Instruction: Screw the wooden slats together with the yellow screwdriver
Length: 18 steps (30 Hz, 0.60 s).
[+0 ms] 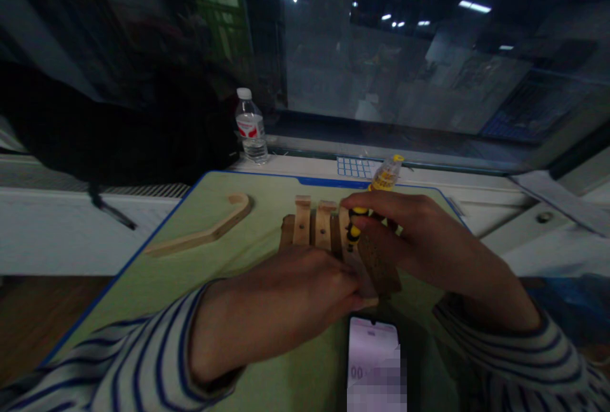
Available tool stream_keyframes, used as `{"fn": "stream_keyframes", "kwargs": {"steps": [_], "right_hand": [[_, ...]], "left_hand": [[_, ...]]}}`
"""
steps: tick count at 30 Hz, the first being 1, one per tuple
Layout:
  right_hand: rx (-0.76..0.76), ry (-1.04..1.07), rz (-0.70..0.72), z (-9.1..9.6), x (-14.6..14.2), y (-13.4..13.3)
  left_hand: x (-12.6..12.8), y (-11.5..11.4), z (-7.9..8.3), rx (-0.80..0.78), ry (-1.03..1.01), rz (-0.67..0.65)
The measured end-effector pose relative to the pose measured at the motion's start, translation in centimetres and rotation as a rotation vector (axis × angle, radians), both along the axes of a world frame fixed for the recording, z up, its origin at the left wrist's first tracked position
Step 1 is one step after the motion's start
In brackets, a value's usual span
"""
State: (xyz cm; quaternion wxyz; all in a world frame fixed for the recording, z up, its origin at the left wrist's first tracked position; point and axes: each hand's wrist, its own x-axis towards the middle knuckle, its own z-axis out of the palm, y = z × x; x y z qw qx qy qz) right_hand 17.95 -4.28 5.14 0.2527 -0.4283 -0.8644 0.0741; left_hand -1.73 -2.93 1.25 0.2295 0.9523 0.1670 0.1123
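My right hand (419, 234) is closed round a short yellow-and-black screwdriver (355, 229), its tip pointing down at the rightmost wooden hook (365, 275). My left hand (309, 281) presses on and grips the lower part of that same hook, most of its fingers hidden beneath the palm. Beside it, two more pale wooden hooks, one on the left (302, 224) and one in the middle (324, 229), each show a dark hole. All three lie across a darker brown wooden board (384, 269). The hands cover the hooks' lower ends.
A loose curved wooden hook (214, 231) lies to the left on the green tabletop (257, 208). In front of me is a phone (372, 342). A water bottle (251, 129) stands on the sill, a yellow-capped bottle (387, 173) leans behind, and a black bag (143, 126) sits left.
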Motion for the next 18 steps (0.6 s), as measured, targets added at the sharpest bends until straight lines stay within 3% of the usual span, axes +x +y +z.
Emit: {"fn": "stream_keyframes", "kwargs": {"steps": [18], "right_hand": [[0.021,-0.013,-0.037,-0.18,0.0,0.1]], "left_hand": [[0.06,0.01,-0.16,-0.022,-0.007,-0.014]]}}
